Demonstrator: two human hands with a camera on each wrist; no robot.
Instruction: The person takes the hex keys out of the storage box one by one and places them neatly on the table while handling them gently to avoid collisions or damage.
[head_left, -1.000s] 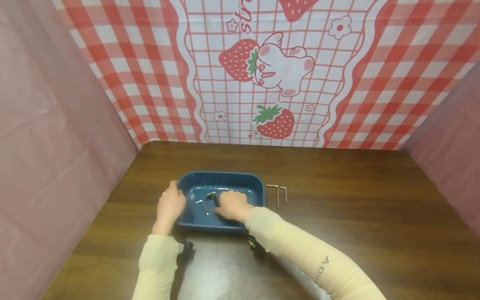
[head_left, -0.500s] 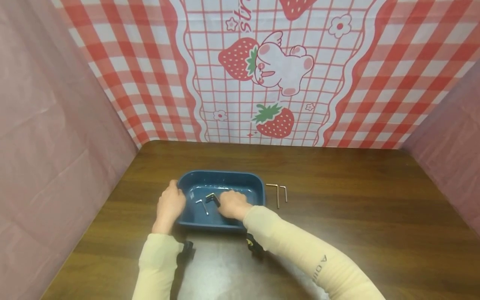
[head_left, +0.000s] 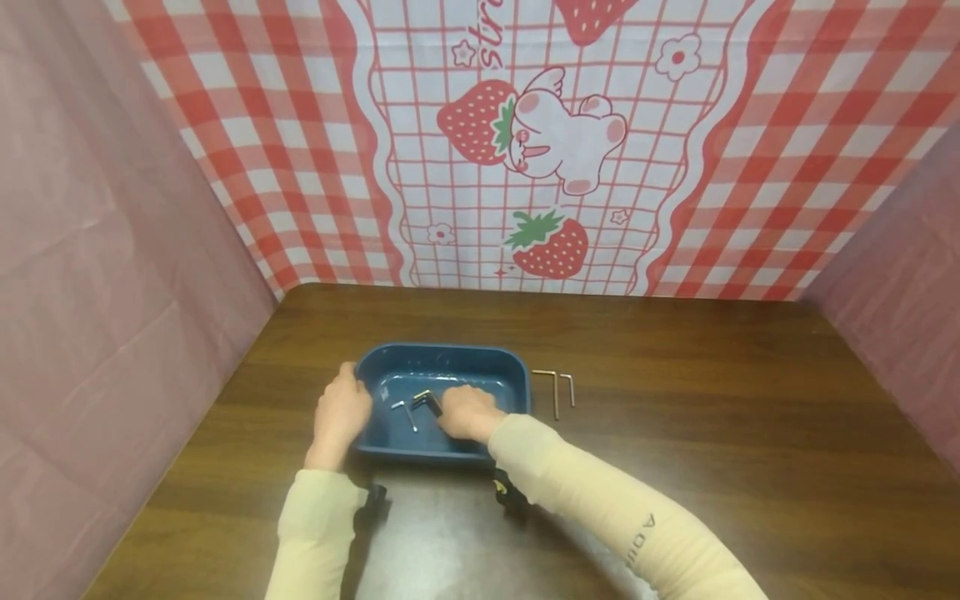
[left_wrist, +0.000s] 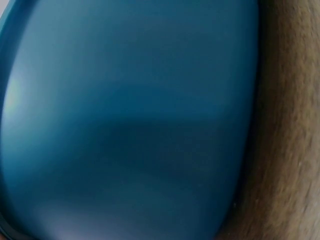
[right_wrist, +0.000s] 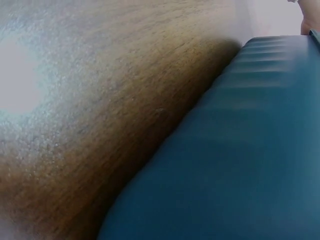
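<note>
1. Only the right hand point(head_left: 468, 412), low inside the deep blue, round-cornered, plastic-looking tray point(head_left: 420, 455), shows a small change: the dark, bent piece with a brass-toned edge point(head_left: 432, 405) beside its fingers now sits at a slightly different angle.
2. For the work in hand, I judge this a slight adjustment: the dark piece is still inside the tray, and nothing has crossed the rim over these moments.
3. Left of it on the tray floor, the slim, silver, L-shaped metal key point(head_left: 410, 417) stays put. Outside, just right of the tray on the brown wood-grain table point(head_left: 675, 375), the long, brass-toned, L-shaped metal key point(head_left: 556, 396) and the shorter, silver-grey, L-shaped key point(head_left: 572, 392) are unmoved, side by side.
4. The left hand point(head_left: 342, 410) grips the tray's left end, fingers bent at the rim. The right hand's fingers bunch together, but its fingertips are hidden; I cannot tell whether they pinch the dark piece.
5. Only the head view shows the keys. The left wrist view gives the tray's smooth wall against wood; the right wrist view shows a rippled-looking outer wall and, at its upper corner, part of a hand meeting the far end.
</note>
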